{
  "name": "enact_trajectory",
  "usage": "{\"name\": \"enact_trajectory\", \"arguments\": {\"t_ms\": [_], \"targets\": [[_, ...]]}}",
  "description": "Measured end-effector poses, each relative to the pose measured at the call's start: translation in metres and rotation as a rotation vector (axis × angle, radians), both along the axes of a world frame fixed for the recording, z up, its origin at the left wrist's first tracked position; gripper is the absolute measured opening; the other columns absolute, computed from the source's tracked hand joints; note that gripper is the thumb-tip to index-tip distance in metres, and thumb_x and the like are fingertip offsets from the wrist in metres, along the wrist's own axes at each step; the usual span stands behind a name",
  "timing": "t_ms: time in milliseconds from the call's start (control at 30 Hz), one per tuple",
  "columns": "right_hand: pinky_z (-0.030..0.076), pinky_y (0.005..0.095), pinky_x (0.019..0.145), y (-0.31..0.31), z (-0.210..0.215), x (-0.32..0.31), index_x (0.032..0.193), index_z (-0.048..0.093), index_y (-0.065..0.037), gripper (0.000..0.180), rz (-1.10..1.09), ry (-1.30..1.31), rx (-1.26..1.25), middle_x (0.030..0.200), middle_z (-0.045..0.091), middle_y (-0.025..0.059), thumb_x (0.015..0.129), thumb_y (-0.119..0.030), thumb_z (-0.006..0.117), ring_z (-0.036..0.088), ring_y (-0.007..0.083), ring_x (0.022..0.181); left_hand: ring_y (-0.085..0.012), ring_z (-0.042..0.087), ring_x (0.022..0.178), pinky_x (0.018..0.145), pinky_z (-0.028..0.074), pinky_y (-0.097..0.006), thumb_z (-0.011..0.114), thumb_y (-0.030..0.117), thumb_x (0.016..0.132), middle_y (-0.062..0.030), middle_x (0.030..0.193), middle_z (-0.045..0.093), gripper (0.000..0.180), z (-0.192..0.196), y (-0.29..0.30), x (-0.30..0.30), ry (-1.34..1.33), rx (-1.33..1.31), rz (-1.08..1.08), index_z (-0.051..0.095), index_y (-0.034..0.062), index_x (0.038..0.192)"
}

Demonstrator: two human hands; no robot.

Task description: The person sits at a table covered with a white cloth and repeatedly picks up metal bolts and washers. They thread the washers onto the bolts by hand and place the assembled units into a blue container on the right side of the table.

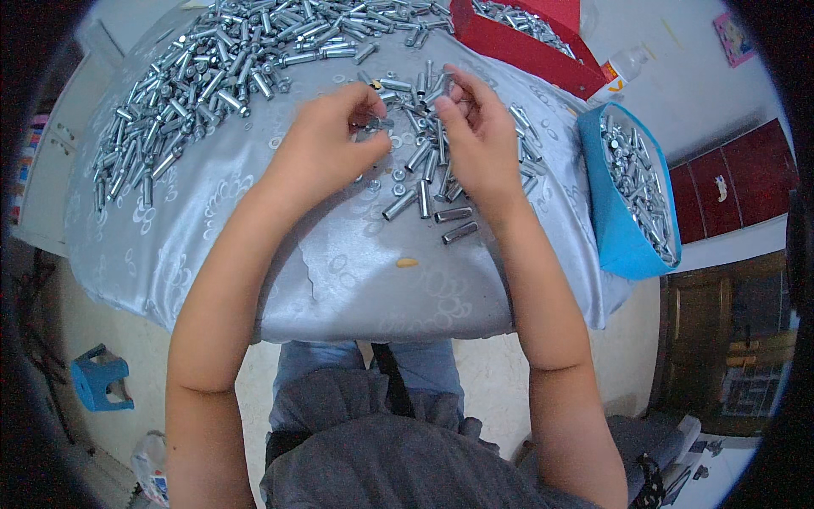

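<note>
A small metal part (379, 124) is pinched in the left hand (326, 140) over the table (254, 254). The right hand (476, 136) pinches another piece, hidden by its fingers. Judged progress: the blue bin (615, 229) is filled, while a large pile of metal sleeves (203, 76) remains. The red box (517, 47) is cut off.

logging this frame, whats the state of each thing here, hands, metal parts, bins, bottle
left hand: pinching a small metal piece at the fingertips
right hand: fingers curled, touching the small pile of sleeves
small pile of metal sleeves: loose, scattered by the hands
big heap of metal sleeves: spread out on the cloth
blue bin: filled with sleeves
red box: holds sleeves
plastic bottle: lying down
grey tablecloth: torn near the front edge
</note>
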State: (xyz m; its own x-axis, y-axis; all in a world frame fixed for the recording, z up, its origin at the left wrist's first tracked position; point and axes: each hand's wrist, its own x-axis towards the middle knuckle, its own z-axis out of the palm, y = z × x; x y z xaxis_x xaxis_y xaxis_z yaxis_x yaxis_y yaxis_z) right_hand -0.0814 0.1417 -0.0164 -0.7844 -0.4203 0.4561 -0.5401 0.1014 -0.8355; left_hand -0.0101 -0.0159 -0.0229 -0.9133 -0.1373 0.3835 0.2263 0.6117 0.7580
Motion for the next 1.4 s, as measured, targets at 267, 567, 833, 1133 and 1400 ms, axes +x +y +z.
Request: {"name": "enact_trajectory", "arguments": {"t_ms": [267, 567, 833, 1133, 1400], "targets": [[0.038, 0.0215, 0.061, 0.01, 0.014, 0.008, 0.091, 0.055, -0.001, 0.015, 0.199, -0.068, -0.169, 0.078, 0.054, 0.0034, 0.086, -0.013, 0.049, 0.046, 0.008, 0.067, -0.0093, 0.052, 0.068, 0.063, 0.043, -0.024, 0.064, 0.012, 0.071, -0.0024, 0.072, 0.056, 0.021, 0.004, 0.011, 0.005, -0.065, 0.091, -0.145, 0.055, 0.0004, 0.087], [0.038, 0.0291, 0.058, 0.006, 0.007, 0.008, 0.083, 0.055, 0.002, 0.017, 0.206, 0.21, 0.022, 0.071, 0.049, 0.013, 0.084, -0.014, 0.049, 0.048, 0.0232, 0.064, -0.0164, 0.056, 0.063, 0.062, 0.045, -0.027, 0.064, 0.016, 0.071, -0.0088, 0.069, 0.058, 0.023, 0.005, 0.013, 0.006, -0.021, 0.02, -0.134, 0.057, 0.0002, 0.086], [0.039, 0.0299, 0.06, 0.009, 0.009, 0.008, 0.087, 0.057, 0.001, 0.018, 0.205, 0.287, 0.067, 0.074, 0.051, 0.013, 0.081, -0.016, 0.054, 0.049, 0.0236, 0.067, -0.0132, 0.056, 0.07, 0.064, 0.044, -0.025, 0.064, 0.016, 0.072, -0.0076, 0.076, 0.061, 0.027, 0.008, 0.012, 0.006, -0.006, -0.075, -0.139, 0.059, 0.0005, 0.094], [0.042, 0.0317, 0.068, 0.012, 0.014, 0.004, 0.088, 0.061, -0.002, 0.021, 0.099, 0.306, 0.114, 0.081, 0.054, 0.0115, 0.074, -0.018, 0.061, 0.052, 0.0247, 0.075, -0.0089, 0.05, 0.064, 0.058, 0.04, -0.023, 0.062, 0.017, 0.077, -0.0002, 0.07, 0.056, 0.017, 0.007, 0.002, 0.001, 0.04, 0.088, 0.049, 0.058, 0.0014, 0.083], [0.039, 0.0333, 0.071, 0.003, -0.007, -0.001, 0.085, 0.066, -0.008, 0.02, 0.022, 0.589, 0.506, 0.077, 0.053, 0.0094, 0.07, -0.022, 0.063, 0.049, 0.0254, 0.078, -0.0068, 0.043, 0.053, 0.049, 0.035, -0.02, 0.056, 0.021, 0.08, 0.0011, 0.061, 0.047, 0.017, 0.01, -0.007, -0.007, -0.061, 0.722, 0.027, 0.055, 0.0039, 0.079]]}}
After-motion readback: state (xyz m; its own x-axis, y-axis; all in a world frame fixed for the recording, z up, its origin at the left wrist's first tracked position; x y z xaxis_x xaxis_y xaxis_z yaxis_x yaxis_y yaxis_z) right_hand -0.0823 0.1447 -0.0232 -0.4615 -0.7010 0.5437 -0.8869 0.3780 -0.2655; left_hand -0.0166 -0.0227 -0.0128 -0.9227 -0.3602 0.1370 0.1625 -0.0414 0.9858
